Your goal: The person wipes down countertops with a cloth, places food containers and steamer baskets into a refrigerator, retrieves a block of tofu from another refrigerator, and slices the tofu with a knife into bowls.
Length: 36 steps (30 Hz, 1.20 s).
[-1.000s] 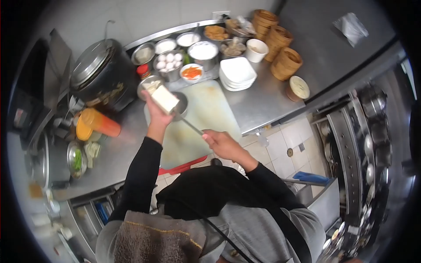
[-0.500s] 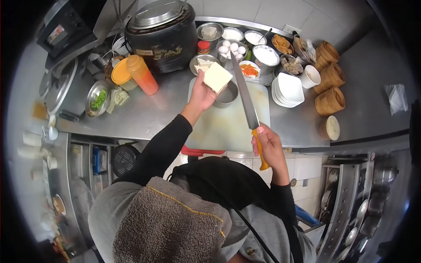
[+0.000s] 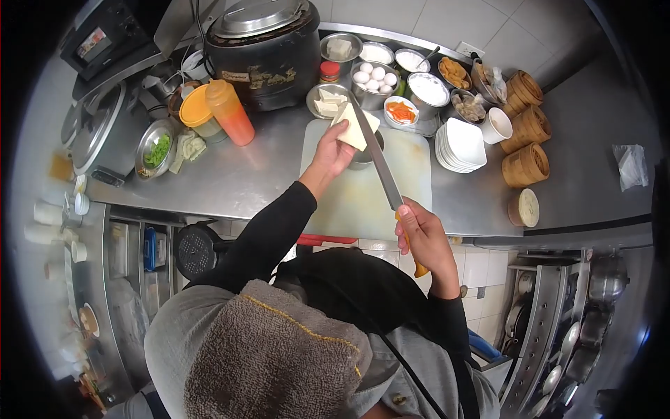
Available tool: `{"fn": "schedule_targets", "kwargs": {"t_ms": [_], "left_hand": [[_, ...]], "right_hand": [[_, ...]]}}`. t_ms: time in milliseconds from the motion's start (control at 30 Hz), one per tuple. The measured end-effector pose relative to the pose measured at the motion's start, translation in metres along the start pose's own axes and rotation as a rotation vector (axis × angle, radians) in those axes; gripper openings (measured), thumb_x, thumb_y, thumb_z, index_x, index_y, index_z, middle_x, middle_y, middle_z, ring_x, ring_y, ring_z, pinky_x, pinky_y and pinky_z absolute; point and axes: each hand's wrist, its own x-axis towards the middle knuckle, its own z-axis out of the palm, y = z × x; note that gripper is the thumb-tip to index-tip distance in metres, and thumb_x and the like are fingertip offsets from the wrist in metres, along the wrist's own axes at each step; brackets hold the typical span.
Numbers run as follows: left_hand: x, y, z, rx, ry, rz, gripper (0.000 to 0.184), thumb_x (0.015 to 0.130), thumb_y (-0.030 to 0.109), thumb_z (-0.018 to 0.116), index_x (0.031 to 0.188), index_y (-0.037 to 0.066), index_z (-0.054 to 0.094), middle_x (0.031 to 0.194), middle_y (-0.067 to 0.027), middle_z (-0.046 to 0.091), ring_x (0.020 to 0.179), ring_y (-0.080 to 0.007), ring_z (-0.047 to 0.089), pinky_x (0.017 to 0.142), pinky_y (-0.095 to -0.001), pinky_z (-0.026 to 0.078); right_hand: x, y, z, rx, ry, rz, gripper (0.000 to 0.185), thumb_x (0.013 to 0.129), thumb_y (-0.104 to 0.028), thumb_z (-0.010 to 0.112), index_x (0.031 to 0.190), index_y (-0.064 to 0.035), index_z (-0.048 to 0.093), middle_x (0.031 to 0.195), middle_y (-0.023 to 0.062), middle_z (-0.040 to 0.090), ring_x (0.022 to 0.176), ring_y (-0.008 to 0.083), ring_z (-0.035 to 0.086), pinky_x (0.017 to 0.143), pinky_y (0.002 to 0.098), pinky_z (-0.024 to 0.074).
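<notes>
On my left hand (image 3: 333, 150) rests a pale, square block (image 3: 351, 129), held above a metal bowl (image 3: 364, 159). My right hand (image 3: 426, 237) grips the yellow handle of a long knife (image 3: 380, 162). The blade slants up and left, its far part over or against the block's right side; whether it cuts in is unclear. The bowl, partly hidden by the block and blade, stands on a pale cutting board (image 3: 342, 202). Just behind the block, a metal dish (image 3: 315, 112) has pale pieces in it.
Behind the board are a bowl of eggs (image 3: 374, 78), shredded carrot (image 3: 400, 112) and a red-lidded jar (image 3: 329, 72). White square dishes (image 3: 462, 143) and bamboo steamers (image 3: 526, 165) stand right. Left are an orange bottle (image 3: 234, 119), a bowl of greens (image 3: 158, 150) and a large black cooker (image 3: 269, 66).
The view has swung since the first frame. Since the second, the block has tilted in my left hand, and the blade has come from right of it to over or against it.
</notes>
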Motion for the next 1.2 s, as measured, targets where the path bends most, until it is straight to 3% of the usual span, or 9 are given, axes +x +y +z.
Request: {"fn": "schedule_targets", "kwargs": {"t_ms": [367,667,767,933,1033,1200], "left_hand": [[-0.007,-0.008,0.01,0.052,0.034,0.076,0.044,0.096,0.015,0.06,0.135,0.001,0.047,0.128,-0.0108,0.06,0.121,-0.0235,0.058,0.109,-0.0382,0.044],[-0.002,-0.01,0.014,0.033,0.035,0.008,0.042,0.096,0.02,0.062,0.132,0.004,0.05,0.126,-0.0101,0.062,0.117,-0.0229,0.06,0.102,-0.0389,0.048],[-0.002,-0.012,0.013,0.024,0.018,-0.005,0.042,0.097,0.024,0.061,0.131,0.004,0.051,0.127,-0.0103,0.062,0.116,-0.0227,0.061,0.099,-0.04,0.049],[-0.001,-0.014,-0.002,0.056,0.004,-0.021,0.043,0.097,0.026,0.061,0.132,0.004,0.05,0.128,-0.0104,0.062,0.117,-0.0223,0.06,0.096,-0.0396,0.049],[0.0,-0.017,-0.004,0.127,0.006,0.013,0.054,0.099,0.031,0.055,0.139,-0.002,0.04,0.134,-0.0182,0.056,0.121,-0.0297,0.058,0.104,-0.0501,0.049],[0.001,-0.015,-0.002,0.087,-0.021,-0.007,0.054,0.099,0.032,0.055,0.14,0.0,0.039,0.137,-0.0173,0.054,0.124,-0.0316,0.057,0.107,-0.0533,0.047]], "right_hand": [[0.003,0.0,0.013,-0.08,0.038,0.042,0.047,0.105,-0.039,0.048,0.13,-0.0018,0.059,0.068,0.0041,0.055,0.053,0.0102,0.054,0.05,0.027,0.0471],[0.042,0.044,0.026,-0.252,0.146,-0.087,0.043,0.105,-0.034,0.048,0.135,-0.0053,0.058,0.069,0.0022,0.054,0.053,0.0085,0.052,0.051,0.026,0.046],[0.055,0.061,0.031,-0.236,0.168,-0.129,0.041,0.104,-0.033,0.052,0.132,-0.0039,0.058,0.068,0.0092,0.057,0.063,0.0161,0.06,0.062,0.0335,0.049],[0.051,0.046,0.027,-0.124,0.078,0.055,0.042,0.104,-0.035,0.05,0.132,-0.0047,0.059,0.068,0.0086,0.058,0.058,0.016,0.058,0.059,0.0331,0.0487],[0.05,0.046,0.028,-0.154,0.092,0.041,0.042,0.105,-0.036,0.049,0.132,-0.0048,0.059,0.067,0.008,0.057,0.055,0.015,0.057,0.056,0.0322,0.0482],[0.05,0.044,0.027,-0.12,0.088,0.028,0.043,0.105,-0.037,0.048,0.131,-0.0044,0.06,0.067,0.0062,0.056,0.054,0.0124,0.055,0.054,0.0298,0.0468]]}}
